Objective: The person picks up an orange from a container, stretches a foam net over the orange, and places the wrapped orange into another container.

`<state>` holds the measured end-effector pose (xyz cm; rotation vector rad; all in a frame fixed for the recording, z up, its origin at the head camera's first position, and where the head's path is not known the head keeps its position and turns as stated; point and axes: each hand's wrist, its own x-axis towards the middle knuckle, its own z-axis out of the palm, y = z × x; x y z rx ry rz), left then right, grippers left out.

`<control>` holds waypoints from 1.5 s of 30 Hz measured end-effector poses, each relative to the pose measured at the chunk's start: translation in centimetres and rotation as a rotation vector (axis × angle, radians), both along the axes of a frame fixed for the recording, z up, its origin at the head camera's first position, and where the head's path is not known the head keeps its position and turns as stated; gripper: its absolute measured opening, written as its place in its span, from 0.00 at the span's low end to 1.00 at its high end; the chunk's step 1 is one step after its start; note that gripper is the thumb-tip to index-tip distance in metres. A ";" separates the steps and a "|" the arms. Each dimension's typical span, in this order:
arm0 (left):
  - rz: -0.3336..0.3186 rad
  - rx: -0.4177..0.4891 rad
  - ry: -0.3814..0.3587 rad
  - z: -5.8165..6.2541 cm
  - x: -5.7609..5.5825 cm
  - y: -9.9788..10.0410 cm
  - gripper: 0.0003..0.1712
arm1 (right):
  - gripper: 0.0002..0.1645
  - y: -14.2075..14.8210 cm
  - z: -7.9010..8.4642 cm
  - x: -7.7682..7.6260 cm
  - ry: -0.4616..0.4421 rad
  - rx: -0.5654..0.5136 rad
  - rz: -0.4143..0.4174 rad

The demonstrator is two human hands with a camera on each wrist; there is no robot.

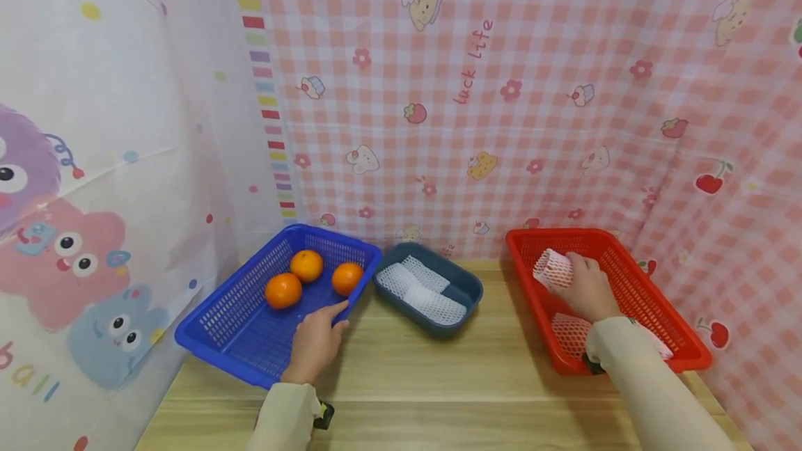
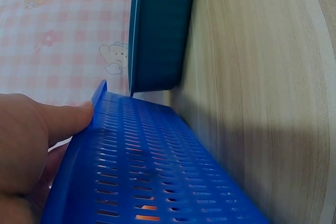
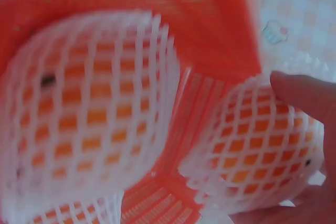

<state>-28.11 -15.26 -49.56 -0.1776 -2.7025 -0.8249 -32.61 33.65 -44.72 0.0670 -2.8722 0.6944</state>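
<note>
1. A netted orange (image 1: pixel 553 271), sleeved in white foam mesh, was held over the left part of a red basket (image 1: pixel 651 291).
2. The right hand (image 1: pixel 589 291) supplied the grip, clamped on that fruit with the thumb on one side and fingers on the other.
3. Two more wrapped fruits (image 1: pixel 569 335) lay in the red basket, one partly hidden by the right sleeve (image 1: pixel 651 385).
4. The left hand (image 1: pixel 315 339) had its grip clamped on the right-hand rim of a blue basket (image 1: pixel 250 339), thumb against the edge.
5. Three bare oranges (image 1: pixel 283 291) sat toward the far end of the blue basket.
6. Between the baskets stood a dark teal tray (image 1: pixel 462 289) bearing white foam nets (image 1: pixel 432 303).
7. All three containers rested on a wood-grain counter (image 1: pixel 426 381), before a pink checked cloth (image 1: pixel 388 40) printed with strawberries and cupcakes.
</note>
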 end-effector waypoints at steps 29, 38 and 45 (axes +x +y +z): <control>0.009 -0.005 0.001 0.0 0.2 0.0 0.21 | 0.50 1.1 -2.4 -3.3 -0.406 0.002 0.069; 0.009 -0.005 0.006 -0.3 0.2 0.3 0.21 | 0.43 1.1 -3.6 -3.3 -0.430 0.089 0.101; 0.009 0.001 0.024 -0.1 0.1 -0.1 0.21 | 0.47 0.4 -1.8 -3.1 -0.375 0.080 0.160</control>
